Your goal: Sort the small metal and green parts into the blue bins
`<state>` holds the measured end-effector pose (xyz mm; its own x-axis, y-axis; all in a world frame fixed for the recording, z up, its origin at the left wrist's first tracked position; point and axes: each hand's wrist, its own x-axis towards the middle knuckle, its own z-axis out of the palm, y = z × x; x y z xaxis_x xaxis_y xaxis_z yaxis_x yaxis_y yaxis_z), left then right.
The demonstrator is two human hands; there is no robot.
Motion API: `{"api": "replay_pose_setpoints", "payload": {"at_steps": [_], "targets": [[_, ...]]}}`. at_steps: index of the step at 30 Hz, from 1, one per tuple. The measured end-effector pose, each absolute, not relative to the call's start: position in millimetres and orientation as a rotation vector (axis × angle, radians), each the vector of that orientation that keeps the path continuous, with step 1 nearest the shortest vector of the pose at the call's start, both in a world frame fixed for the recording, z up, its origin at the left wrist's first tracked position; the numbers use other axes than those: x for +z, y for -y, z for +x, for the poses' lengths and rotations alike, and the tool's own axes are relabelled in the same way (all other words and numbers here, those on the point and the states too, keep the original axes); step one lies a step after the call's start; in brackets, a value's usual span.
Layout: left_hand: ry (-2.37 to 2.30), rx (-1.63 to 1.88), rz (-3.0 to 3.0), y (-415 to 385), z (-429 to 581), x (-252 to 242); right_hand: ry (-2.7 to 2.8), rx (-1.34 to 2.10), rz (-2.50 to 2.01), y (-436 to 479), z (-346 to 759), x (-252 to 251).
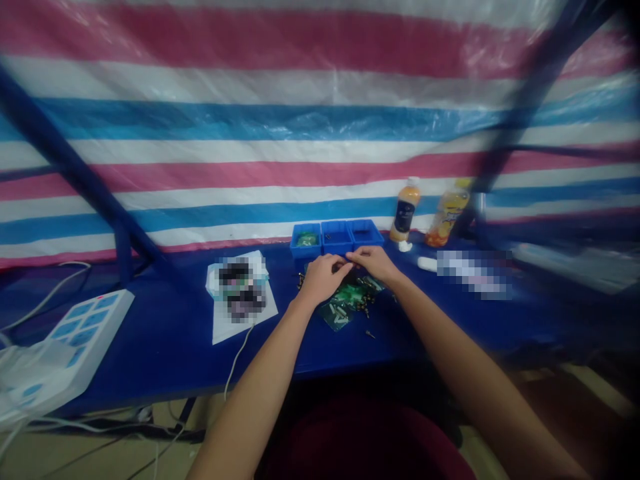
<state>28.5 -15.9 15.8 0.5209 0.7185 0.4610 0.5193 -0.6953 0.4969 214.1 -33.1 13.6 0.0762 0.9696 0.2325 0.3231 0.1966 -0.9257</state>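
Note:
My left hand [323, 277] and my right hand [376, 261] meet over the pile, fingers closed in a pinch. Anything between the fingertips is too small and blurred to make out. Below them lies a heap of small metal parts [366, 303] mixed with green plastic packaging [349, 293]. A clear bag [335, 316] with pale pieces rests at its near edge. One loose screw-like part [370, 334] lies apart, closer to me. Just beyond my hands stand three joined blue bins [320, 248]; the left one holds a green bag [306, 239], and the middle one holds a few small dark bits.
Two drink bottles [405, 212] stand at the back right beside a crumpled white tissue [405, 246]. On the left are a white sheet [227, 331] with blurred items and a cable, and a large white power strip [95, 333]. Blue frame bars [85, 177] slant on both sides.

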Motion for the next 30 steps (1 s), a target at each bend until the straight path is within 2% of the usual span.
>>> {"api": "replay_pose_setpoints", "payload": {"at_steps": [4, 9, 19, 27, 30], "targets": [[-0.978, 0.954, 2.402, 16.1, 29.6, 16.6, 1.406, 0.824, -1.29, 35.0, 211.0, 16.0], [-1.033, 0.917, 2.315, 15.2, 26.3, 19.1, 1.612, 0.828, -1.196, 34.1, 216.8, 16.1], [-1.1, 0.821, 2.437, 13.4, 25.6, 14.2, 1.734, 0.767, -1.286, 33.1, 221.9, 13.2], [-1.19, 0.777, 2.516, 12.9, 26.1, 15.1, 1.112, 1.29, -1.081, 29.4, 225.4, 18.8], [-1.191, 0.756, 2.517, 13.8, 25.7, 15.3, 0.975, 1.363, -1.098, 29.2, 228.6, 21.1]]}}
